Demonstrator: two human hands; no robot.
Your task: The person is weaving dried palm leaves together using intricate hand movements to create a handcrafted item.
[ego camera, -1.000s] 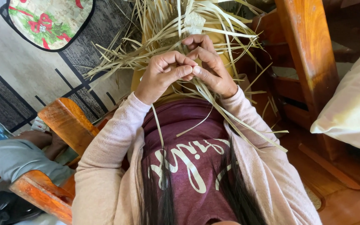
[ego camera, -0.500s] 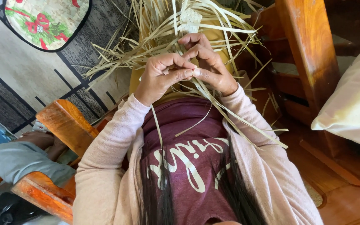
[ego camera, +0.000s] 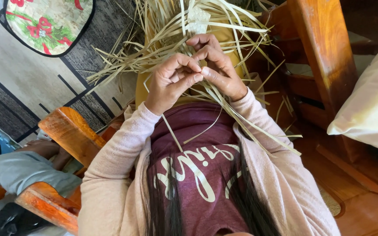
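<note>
A loose bundle of pale dried straw strips point(ego camera: 171, 35) fans out over my lap, with a small woven patch point(ego camera: 197, 19) at its far end. My left hand point(ego camera: 171, 83) pinches a thin strip between thumb and forefinger. My right hand point(ego camera: 217, 67) is curled right beside it, fingertips touching the left hand's, gripping strips that trail down over my right sleeve. Both hands meet above my maroon shirt.
An orange wooden chair arm point(ego camera: 68, 135) lies to my left, another person's arm in a grey sleeve point(ego camera: 22, 168) beyond it. A wooden post point(ego camera: 324, 48) and a white cushion point(ego camera: 372, 105) stand to the right. A floral pad point(ego camera: 49, 22) lies on the patterned floor.
The hands have stayed together, with only small finger movements on the strips. The view has shifted slightly.
</note>
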